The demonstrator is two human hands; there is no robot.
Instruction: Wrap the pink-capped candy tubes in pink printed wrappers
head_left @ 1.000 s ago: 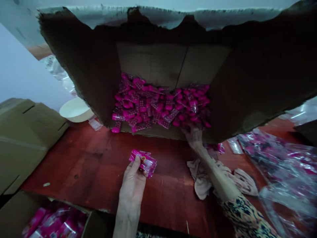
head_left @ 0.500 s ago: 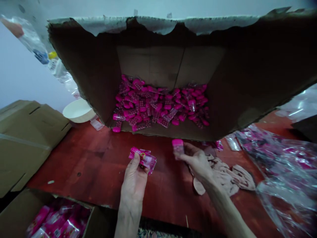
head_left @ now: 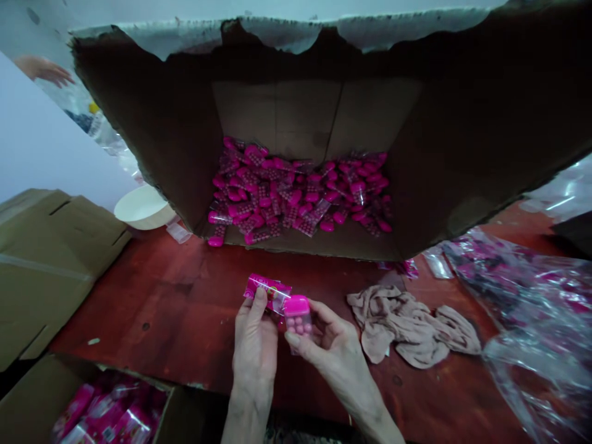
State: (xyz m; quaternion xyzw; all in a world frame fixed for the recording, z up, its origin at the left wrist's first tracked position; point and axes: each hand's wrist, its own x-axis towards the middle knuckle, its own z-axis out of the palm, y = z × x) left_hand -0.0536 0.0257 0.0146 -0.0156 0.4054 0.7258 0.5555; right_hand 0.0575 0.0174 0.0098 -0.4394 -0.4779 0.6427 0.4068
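Observation:
Between the thumb and fingers of my left hand [head_left: 254, 345] are pink printed wrappers [head_left: 266, 290], shiny and partly see-through. My right hand [head_left: 330, 345] pinches a small clear candy box [head_left: 298, 316] with a bright pink cap, and round pink candies show through its wall. The box's cap end touches or overlaps the right edge of the wrappers; which of the two I cannot tell. Beyond both hands, a large cardboard box [head_left: 444, 197] lies with its open side towards me, and many pink-capped candy boxes [head_left: 291, 194] are heaped inside it.
A crumpled beige cloth [head_left: 416, 327] lies on the red table [head_left: 161, 302]. Clear plastic bags with pink contents [head_left: 536, 296] fill the right side. At left are a white round bowl [head_left: 143, 209], a closed carton [head_left: 55, 265] and a low box of pink packs [head_left: 111, 413]. Another person's hand [head_left: 46, 69] shows top left.
My right hand has brought the candy box leftwards and down, from near the big box's edge to the wrappers. My left hand stays nearly in place. Another person's hand shows more clearly top left.

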